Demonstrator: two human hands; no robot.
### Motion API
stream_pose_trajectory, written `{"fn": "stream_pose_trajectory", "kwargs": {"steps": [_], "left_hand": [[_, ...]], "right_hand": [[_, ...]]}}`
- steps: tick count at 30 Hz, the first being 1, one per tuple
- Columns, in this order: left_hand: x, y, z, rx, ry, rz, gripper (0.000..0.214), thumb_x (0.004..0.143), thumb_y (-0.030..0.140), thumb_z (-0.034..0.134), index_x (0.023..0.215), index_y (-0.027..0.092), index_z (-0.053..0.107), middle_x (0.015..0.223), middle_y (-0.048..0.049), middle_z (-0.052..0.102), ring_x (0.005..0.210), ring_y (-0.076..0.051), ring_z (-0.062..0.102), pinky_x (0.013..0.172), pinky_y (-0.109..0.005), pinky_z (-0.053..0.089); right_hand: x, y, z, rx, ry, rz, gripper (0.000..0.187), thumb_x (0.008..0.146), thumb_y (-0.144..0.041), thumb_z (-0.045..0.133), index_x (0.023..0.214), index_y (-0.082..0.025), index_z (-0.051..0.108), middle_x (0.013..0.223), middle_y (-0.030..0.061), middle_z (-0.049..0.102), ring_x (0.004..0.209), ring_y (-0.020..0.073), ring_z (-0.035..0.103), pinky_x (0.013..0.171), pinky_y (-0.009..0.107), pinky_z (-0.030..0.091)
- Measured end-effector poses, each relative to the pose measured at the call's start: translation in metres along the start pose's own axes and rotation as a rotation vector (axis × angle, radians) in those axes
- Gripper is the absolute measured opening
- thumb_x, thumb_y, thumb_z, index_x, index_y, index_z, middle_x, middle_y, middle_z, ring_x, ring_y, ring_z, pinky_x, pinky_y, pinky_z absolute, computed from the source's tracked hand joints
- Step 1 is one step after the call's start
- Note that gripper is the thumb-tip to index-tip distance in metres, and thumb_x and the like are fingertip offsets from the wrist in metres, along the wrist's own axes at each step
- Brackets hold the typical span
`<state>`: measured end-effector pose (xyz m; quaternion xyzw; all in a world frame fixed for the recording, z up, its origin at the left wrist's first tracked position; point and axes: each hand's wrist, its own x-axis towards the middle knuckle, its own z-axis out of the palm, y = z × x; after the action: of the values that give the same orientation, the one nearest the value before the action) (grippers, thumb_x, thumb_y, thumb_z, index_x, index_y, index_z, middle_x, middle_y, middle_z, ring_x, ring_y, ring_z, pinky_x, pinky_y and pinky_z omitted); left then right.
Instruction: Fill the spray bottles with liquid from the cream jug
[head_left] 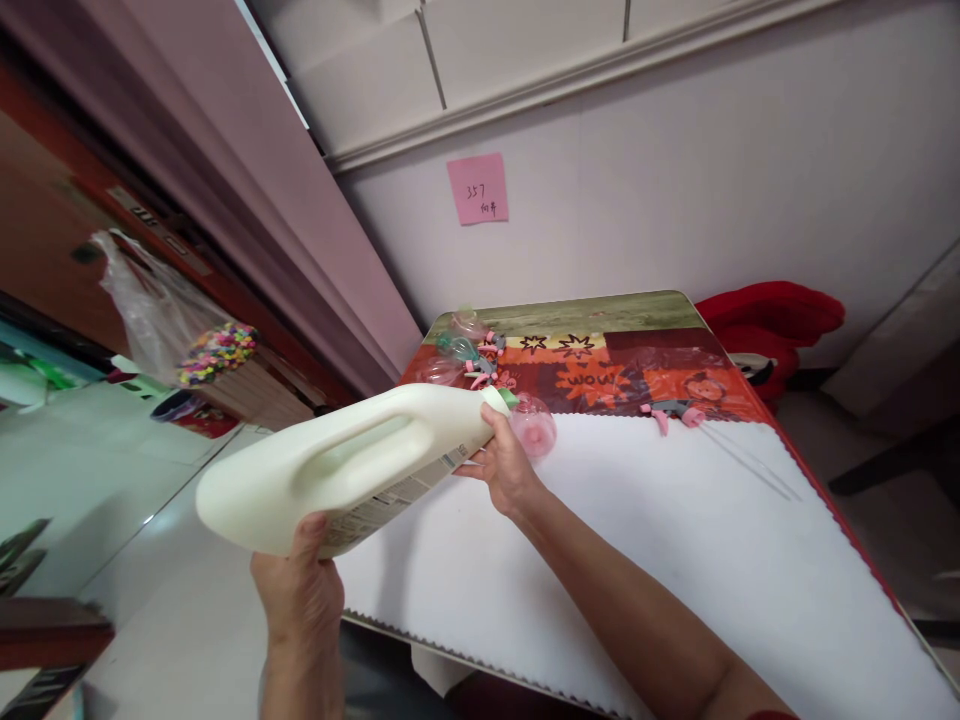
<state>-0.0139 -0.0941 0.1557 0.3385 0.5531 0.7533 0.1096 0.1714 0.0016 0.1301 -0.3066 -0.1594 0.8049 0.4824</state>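
A large cream-white jug with a moulded handle [247, 490] is tipped nearly on its side above the table, its neck pointing right. My left hand [300, 590] grips the jug's lower body from beneath, thumb along its side. Around the neck, my right hand [506, 460] has its thumb and fingers closed. A green piece [510, 398] shows at the jug's mouth. Just past that mouth stands a see-through pink bottle [534, 430], partly hidden by the jug and my right hand. Whether any liquid flows cannot be made out.
Clear bottles [457, 348] and pink-and-grey spray heads [484, 370] cluster at the table's far left. Another spray head with thin tubes [679, 412] lies to the right. A white sheet [637, 540] covers much of the table. A pink note [478, 188] is on the wall.
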Motion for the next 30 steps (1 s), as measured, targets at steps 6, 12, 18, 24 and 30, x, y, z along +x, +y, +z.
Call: {"fn": "stream_pose_trajectory", "kwargs": {"steps": [6,12,18,24,30], "left_hand": [[-0.0011,0.0021,0.0011,-0.017,0.001,0.010,0.054,0.059,0.036,0.089,0.106,0.018,0.071,0.118,-0.0065,0.073,0.123,-0.030,0.062,0.119,-0.049,0.039],[-0.0033,0.0073,0.0049,-0.011,0.000,0.016,0.054,0.057,0.039,0.090,0.102,0.017,0.070,0.117,-0.0067,0.073,0.120,-0.031,0.063,0.120,-0.051,0.037],[-0.0017,0.0067,0.0034,0.027,0.024,0.015,0.061,0.050,0.045,0.091,0.101,0.018,0.070,0.113,-0.0068,0.073,0.124,-0.033,0.061,0.118,-0.051,0.040],[-0.0008,0.0062,0.0032,-0.017,0.025,0.023,0.057,0.048,0.042,0.094,0.096,0.019,0.072,0.111,-0.0070,0.074,0.120,-0.033,0.063,0.119,-0.051,0.039],[-0.0026,0.0078,0.0035,-0.050,0.025,0.008,0.061,0.048,0.040,0.095,0.100,0.017,0.073,0.109,-0.0064,0.075,0.121,-0.032,0.063,0.120,-0.051,0.037]], "right_hand": [[-0.0007,-0.0006,0.0009,-0.012,-0.007,0.002,0.049,0.086,-0.055,0.058,0.123,-0.024,0.062,0.122,0.0070,0.071,0.088,0.0224,0.072,0.077,0.040,0.060],[-0.0021,-0.0017,0.0016,-0.016,-0.014,0.000,0.048,0.088,-0.054,0.055,0.125,-0.023,0.060,0.125,0.0078,0.070,0.089,0.0230,0.071,0.077,0.040,0.060],[-0.0026,-0.0014,0.0012,-0.018,-0.022,-0.007,0.049,0.087,-0.054,0.057,0.125,-0.023,0.059,0.124,0.0075,0.070,0.088,0.0226,0.071,0.077,0.041,0.060],[-0.0009,-0.0002,0.0003,-0.016,-0.025,-0.004,0.050,0.086,-0.056,0.057,0.124,-0.023,0.060,0.122,0.0069,0.071,0.087,0.0224,0.072,0.076,0.040,0.060],[-0.0015,-0.0008,0.0013,-0.015,-0.019,-0.001,0.048,0.087,-0.054,0.057,0.124,-0.024,0.060,0.123,0.0071,0.071,0.087,0.0225,0.072,0.077,0.042,0.060]]}}
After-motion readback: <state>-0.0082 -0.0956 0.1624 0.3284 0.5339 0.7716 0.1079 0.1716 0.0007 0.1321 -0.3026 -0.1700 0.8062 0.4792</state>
